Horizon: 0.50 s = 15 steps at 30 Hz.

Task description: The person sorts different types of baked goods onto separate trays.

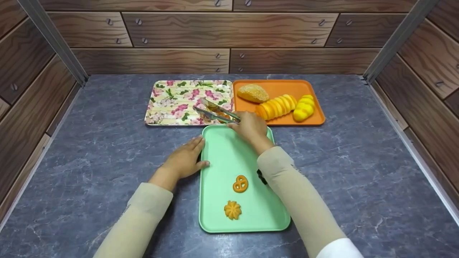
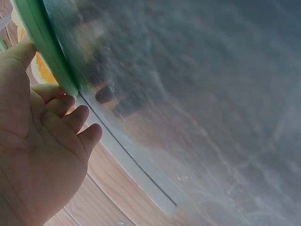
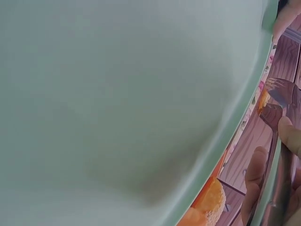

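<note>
My right hand (image 1: 251, 128) holds metal tongs (image 1: 211, 115) over the front right corner of a floral tray (image 1: 168, 104). A brown baked piece (image 1: 224, 115) shows by the tongs, partly hidden; whether they grip it, I cannot tell. In the right wrist view, fingers (image 3: 290, 135) curl round the tongs (image 3: 283, 176), with an orange-brown piece (image 3: 263, 101) near their tips. My left hand (image 1: 183, 157) touches the left rim of a green tray (image 1: 222, 150), thumb over the edge. On this tray lie a pretzel (image 1: 240, 184) and a flower-shaped cookie (image 1: 232, 210).
An orange tray (image 1: 312, 86) behind on the right bears a sesame bun (image 1: 253, 93), a sliced orange-yellow loaf (image 1: 276, 106) and a yellow twisted bread (image 1: 303, 108). Wood-patterned walls (image 1: 179, 30) and metal posts (image 1: 394, 43) bound the dark marbled tabletop (image 1: 107, 150).
</note>
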### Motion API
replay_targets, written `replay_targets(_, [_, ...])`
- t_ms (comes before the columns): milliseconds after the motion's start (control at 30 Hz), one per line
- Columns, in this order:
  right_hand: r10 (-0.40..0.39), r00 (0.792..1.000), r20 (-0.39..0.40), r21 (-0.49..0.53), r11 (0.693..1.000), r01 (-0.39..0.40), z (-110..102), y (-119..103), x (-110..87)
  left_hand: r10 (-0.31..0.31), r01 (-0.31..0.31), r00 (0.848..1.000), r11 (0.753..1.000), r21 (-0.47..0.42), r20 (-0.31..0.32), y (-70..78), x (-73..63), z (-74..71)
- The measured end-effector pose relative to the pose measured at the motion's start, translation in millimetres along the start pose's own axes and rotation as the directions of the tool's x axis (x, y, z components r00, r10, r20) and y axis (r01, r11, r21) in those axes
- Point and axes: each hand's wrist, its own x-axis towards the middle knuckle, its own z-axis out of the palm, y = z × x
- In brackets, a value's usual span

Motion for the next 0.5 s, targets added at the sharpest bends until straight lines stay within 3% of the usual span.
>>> replay_targets(500, [-0.014, 1.0, -0.001, -0.01, 1.0, 0.014, 9.2, -0.6, -1.7, -0.005, 0.005, 1.0, 1.0, -0.006, 0.005, 1.0, 0.2, -0.8])
